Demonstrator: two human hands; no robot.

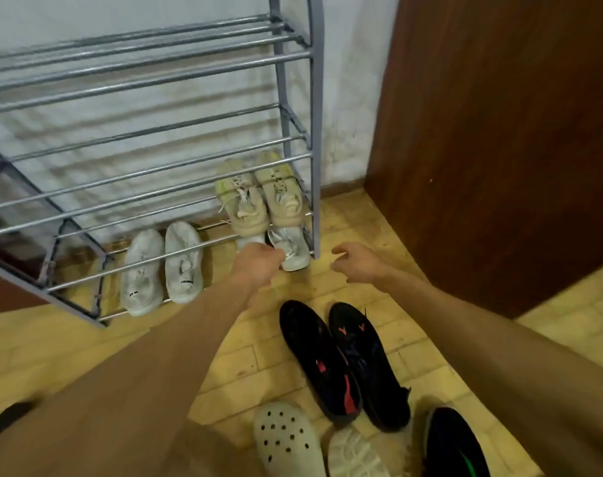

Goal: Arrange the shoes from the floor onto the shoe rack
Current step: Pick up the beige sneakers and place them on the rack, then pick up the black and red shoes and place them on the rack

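A grey metal shoe rack point(294, 58) stands against the white wall. A white pair point(162, 266) sits on its bottom shelf at the left, and a beige pair point(258, 194) rests on the shelf above at the right end. Under the beige pair lies a white sneaker point(293, 247), with my left hand point(258, 263) closed on its heel end. My right hand point(356, 261) hovers just right of the rack's post, fingers curled apart, holding nothing. On the floor lie a black pair point(341, 359), a pale clog point(286, 438), an upturned light shoe point(356, 456) and a black shoe with green point(455, 445).
A dark brown wooden panel point(499, 132) stands close on the right of the rack. The floor is yellowish tile point(86, 346). A dark object point(7, 420) shows at the lower left edge. The rack's upper shelves hold nothing.
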